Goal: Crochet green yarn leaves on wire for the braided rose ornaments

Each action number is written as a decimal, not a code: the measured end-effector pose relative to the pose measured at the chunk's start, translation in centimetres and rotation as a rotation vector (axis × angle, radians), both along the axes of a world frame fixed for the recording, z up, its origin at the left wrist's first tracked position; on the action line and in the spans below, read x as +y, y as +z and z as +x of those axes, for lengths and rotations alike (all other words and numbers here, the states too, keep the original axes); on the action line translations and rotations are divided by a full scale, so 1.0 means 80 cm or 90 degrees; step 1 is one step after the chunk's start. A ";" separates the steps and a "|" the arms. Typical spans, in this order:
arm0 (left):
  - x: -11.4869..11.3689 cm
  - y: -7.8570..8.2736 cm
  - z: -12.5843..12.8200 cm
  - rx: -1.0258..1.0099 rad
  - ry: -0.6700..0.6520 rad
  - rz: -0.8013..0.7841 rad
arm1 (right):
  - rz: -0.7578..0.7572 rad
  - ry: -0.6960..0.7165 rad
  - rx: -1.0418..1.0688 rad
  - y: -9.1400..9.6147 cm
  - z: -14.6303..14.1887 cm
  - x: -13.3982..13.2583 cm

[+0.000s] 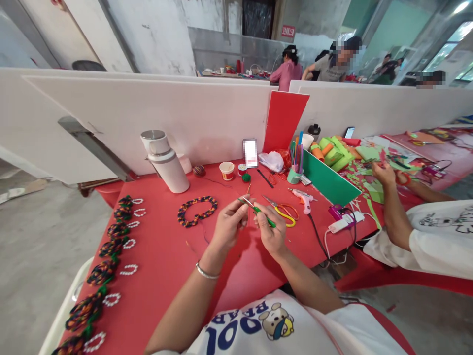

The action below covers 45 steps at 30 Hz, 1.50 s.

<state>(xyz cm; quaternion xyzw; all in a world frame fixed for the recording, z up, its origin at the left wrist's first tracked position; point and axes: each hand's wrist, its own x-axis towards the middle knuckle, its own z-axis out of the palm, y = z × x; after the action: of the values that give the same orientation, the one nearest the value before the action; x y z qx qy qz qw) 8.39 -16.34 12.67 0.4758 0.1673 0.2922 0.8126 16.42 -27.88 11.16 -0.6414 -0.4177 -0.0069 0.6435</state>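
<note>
Over the red table my left hand and my right hand meet. Both pinch a thin green stick, wrapped in green, that runs slantwise between them. My left fingers close on its upper end, my right fingers on its lower end. A dark multicoloured braided ring lies just left of my left hand. Scissors with yellow and orange handles lie just beyond my right hand.
A white flask stands at the back. Braided flowers and small pearl rings line the left edge. A glue gun, power strip, cups and a pen holder sit right. A neighbour's hand works on green paper.
</note>
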 end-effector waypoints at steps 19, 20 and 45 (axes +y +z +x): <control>-0.001 0.007 -0.004 0.011 -0.013 -0.051 | -0.007 0.009 -0.073 -0.005 0.002 -0.004; -0.001 0.006 -0.004 0.008 -0.007 -0.050 | -0.003 0.002 -0.085 -0.006 0.003 -0.005; -0.006 0.012 -0.011 0.031 0.039 -0.175 | 0.066 -0.028 -0.327 -0.004 -0.006 0.003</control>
<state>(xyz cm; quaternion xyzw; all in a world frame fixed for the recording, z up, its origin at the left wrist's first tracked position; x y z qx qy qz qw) 7.50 -16.78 13.60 0.3619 0.2401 0.2797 0.8562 15.93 -27.61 10.82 -0.5939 -0.5523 -0.2049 0.5480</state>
